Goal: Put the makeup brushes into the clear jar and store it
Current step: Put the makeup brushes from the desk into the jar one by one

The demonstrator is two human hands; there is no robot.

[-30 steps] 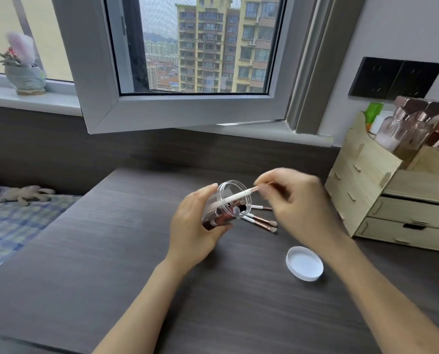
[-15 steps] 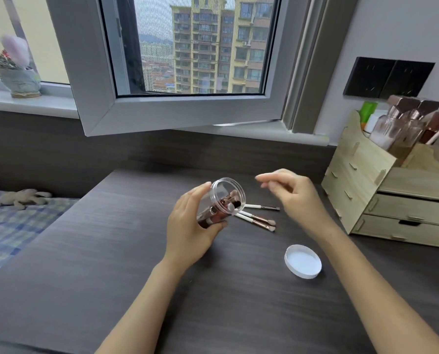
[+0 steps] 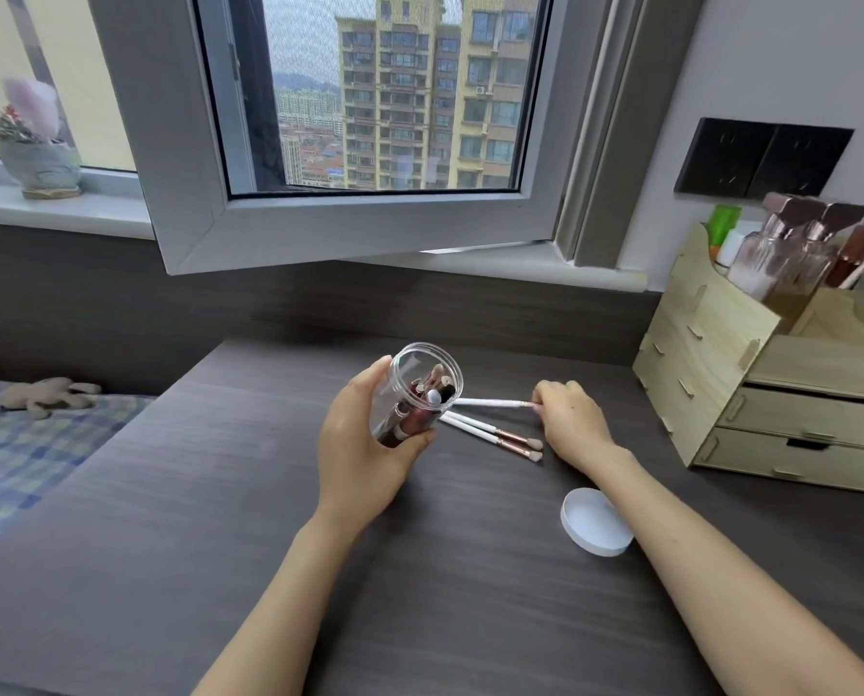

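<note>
My left hand grips the clear jar, tilted with its open mouth facing up and right above the dark desk. Several makeup brushes stand inside it. Three white-handled brushes lie on the desk just right of the jar. My right hand pinches the bristle end of the farthest brush, which lies flat. The two other brushes rest side by side between my hands. The jar's white lid lies upside down near my right forearm.
A wooden drawer organiser with bottles on top stands at the desk's right edge. An open window sash hangs over the back of the desk. A bed with a checked cover lies to the left.
My right hand dropped a brush into the jar, pulled away, then came down to the desk and took hold of the farthest loose brush. The jar stayed tilted in my left hand.
</note>
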